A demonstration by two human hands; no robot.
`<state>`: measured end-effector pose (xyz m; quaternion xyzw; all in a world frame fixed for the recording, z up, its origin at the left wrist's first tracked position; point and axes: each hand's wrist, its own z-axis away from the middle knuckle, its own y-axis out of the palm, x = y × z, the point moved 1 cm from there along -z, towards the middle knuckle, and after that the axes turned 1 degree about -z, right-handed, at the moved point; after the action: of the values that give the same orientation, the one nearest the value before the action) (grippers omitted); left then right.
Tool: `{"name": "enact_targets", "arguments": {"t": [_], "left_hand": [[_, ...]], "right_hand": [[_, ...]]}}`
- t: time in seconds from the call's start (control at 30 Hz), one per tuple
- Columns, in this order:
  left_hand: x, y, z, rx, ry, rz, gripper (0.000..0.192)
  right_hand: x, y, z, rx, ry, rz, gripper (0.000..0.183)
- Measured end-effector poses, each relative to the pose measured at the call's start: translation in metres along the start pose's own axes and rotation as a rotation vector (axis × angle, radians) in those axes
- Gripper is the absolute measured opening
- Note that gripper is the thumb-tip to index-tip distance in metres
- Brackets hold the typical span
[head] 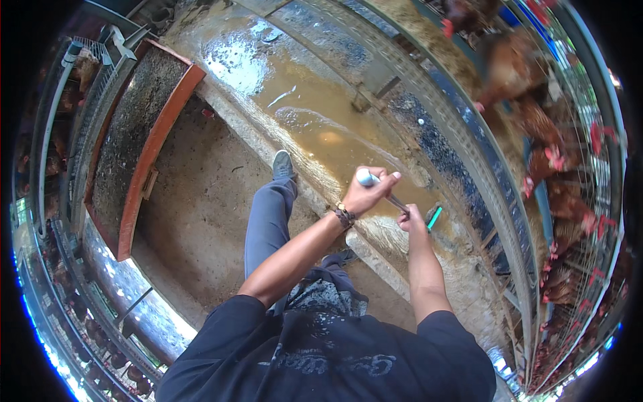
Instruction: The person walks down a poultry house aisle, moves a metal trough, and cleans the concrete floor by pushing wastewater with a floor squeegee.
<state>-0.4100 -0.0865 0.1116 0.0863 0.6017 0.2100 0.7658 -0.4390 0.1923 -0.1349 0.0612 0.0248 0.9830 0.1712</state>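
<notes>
My left hand (pixel 357 195), with bracelets at the wrist, is closed around the pale upper end of a long-handled cleaning tool (pixel 398 203). Lower on the same shaft, my right hand (pixel 413 219) grips it with bent fingers. A narrow green edge (pixel 435 219) shows just beyond the right hand and appears to be the tool's head; its exact kind is unclear. Around that head, brown water (pixel 331 138) covers a shallow concrete channel. A low concrete curb (pixel 301 188) runs between the channel and the drier floor where I stand.
An orange-edged wooden cart or box (pixel 161 145) holding dark, crumbly material stands to the left. Brown hens (pixel 540 120) in wire cages line the right, behind a feed trough (pixel 464 55). A metal rail (pixel 447 108) curves past the channel. More cages (pixel 55 115) stand at far left.
</notes>
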Motion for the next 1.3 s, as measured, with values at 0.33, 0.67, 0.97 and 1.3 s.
{"name": "enact_targets", "arguments": {"t": [0.33,0.67,0.97,1.3], "left_hand": [[-0.171,-0.215,-0.123,0.051,0.118,-0.274,0.031],[-0.368,-0.257,-0.122,0.136,0.119,-0.491,0.03],[-0.42,-0.193,-0.095,0.226,0.382,-0.799,0.021],[-0.352,-0.138,0.061,0.171,0.27,-0.907,0.091]], "right_hand": [[-0.02,0.322,0.004,0.096,0.079,0.009,0.022],[-0.042,0.513,0.052,0.525,-0.051,0.072,0.019],[0.003,0.599,0.135,0.924,0.107,0.055,0.009],[-0.042,0.52,0.243,0.783,0.347,0.42,0.007]]}}
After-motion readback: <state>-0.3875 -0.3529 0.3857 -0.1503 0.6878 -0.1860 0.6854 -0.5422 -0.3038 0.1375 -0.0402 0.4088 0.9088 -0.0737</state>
